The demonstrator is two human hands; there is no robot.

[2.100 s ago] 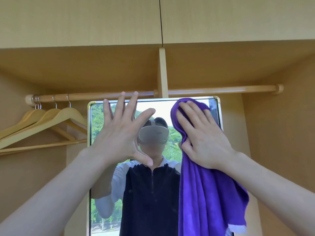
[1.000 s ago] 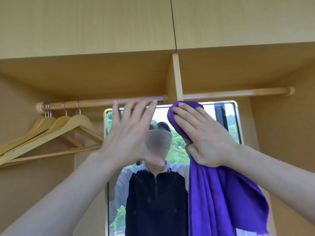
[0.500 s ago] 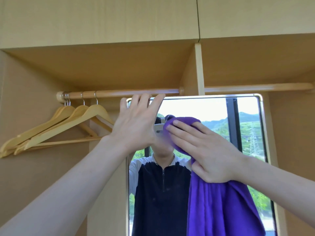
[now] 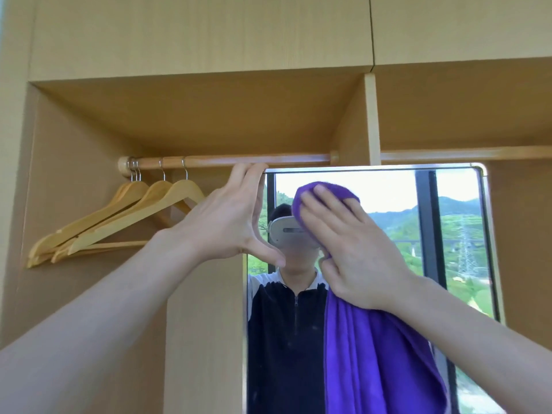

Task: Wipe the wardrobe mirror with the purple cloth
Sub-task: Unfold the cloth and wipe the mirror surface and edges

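Note:
The wardrobe mirror (image 4: 460,222) stands upright inside the wooden wardrobe, metal-framed, reflecting a person, a window and green hills. The purple cloth (image 4: 373,354) is spread over its upper left part and hangs down in long folds. My right hand (image 4: 352,249) lies flat on top of the cloth with straight fingers, pressing it against the glass. My left hand (image 4: 230,222) is open with spread fingers at the mirror's top left corner, fingertips reaching the upper frame edge. Its thumb sticks out towards the glass.
A wooden clothes rail (image 4: 233,161) runs just above the mirror. Several bare wooden hangers (image 4: 125,216) hang from its left end. A vertical divider (image 4: 372,121) splits the compartment; closed cupboard doors (image 4: 194,34) sit above.
The view has shifted left, so the mirror sits further right in frame. My right hand slid the cloth from the mirror's top right area towards its upper left. My left hand stayed at the top left corner.

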